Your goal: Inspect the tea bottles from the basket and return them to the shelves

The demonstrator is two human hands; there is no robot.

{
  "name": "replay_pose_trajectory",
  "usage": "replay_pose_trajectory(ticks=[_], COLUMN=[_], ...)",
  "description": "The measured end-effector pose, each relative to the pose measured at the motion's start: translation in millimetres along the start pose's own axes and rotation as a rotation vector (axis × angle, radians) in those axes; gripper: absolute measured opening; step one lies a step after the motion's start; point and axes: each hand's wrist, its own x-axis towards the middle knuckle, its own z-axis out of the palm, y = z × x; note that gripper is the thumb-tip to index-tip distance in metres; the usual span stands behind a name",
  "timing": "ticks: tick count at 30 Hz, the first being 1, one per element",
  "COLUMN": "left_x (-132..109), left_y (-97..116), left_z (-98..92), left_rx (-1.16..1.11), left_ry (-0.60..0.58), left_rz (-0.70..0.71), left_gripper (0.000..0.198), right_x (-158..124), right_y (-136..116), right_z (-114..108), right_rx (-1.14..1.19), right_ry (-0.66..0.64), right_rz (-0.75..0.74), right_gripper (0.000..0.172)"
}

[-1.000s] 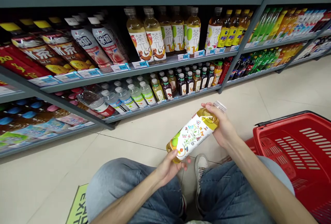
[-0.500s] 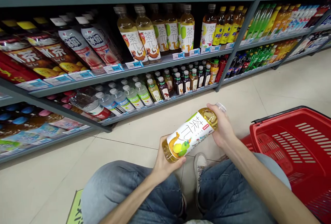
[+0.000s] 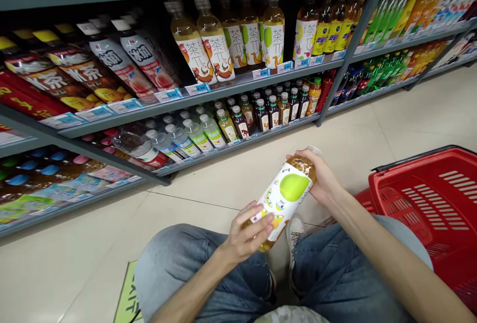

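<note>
A tea bottle (image 3: pixel 285 189) with amber liquid and a white label is held tilted above my knees, its pale cap toward the upper right. My right hand (image 3: pixel 316 176) is wrapped round the neck end, just below the cap. Near the base, my left hand (image 3: pixel 249 231) lies with its fingers across the label, closed on the lower part. A green fruit picture and small coloured drawings face up on the label. The bottle's underside and the fingertips beneath it are hidden.
A red shopping basket (image 3: pixel 395 189) stands on the floor at right. Ahead, the middle shelf (image 3: pixel 149 110) carries similar tea bottles (image 3: pixel 274 35) and other drinks; small bottles (image 3: pixel 274 114) line the lower shelf. A green floor sign (image 3: pixel 128 293) lies by my left knee.
The bottle has been turned about its length, so the large lettering gives way to the green fruit. My left fingers have moved over the label. The view has shifted slightly.
</note>
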Motion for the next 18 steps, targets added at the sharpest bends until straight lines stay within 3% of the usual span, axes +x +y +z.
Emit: replay_pose_trajectory(ticks=[4,10,13,16,18], left_x=[12.2,27.4,37.5,45.7,46.6], left_y=[9.7,17.3,22.2,30.1,35.5], left_z=[0.6,-2.7,-6.1,-5.3,-1.2], left_rx=[0.067,-0.193,-0.398,-0.509,-0.557], left_ry=[-0.290,-0.499,-0.574,-0.804,-0.879], left_rz=[0.286,0.346,0.293,0.178,0.186], left_gripper=[0.035,0.056,0.055,0.043,0.043], right_x=[11.3,15.9,9.9,6.3,7.5], right_y=[6.6,12.7,11.5,14.0,20.3], right_z=[-7.2,-3.2,1.8,1.5,-1.7], right_rx=[-0.128,-0.069,-0.054,-0.047,-0.053], right_ry=[-0.009,-0.088,-0.259,-0.571,-0.763], right_rz=[-0.032,0.028,0.021,0.001,0.041], right_gripper=[0.025,0.021,0.020,0.027,0.031])
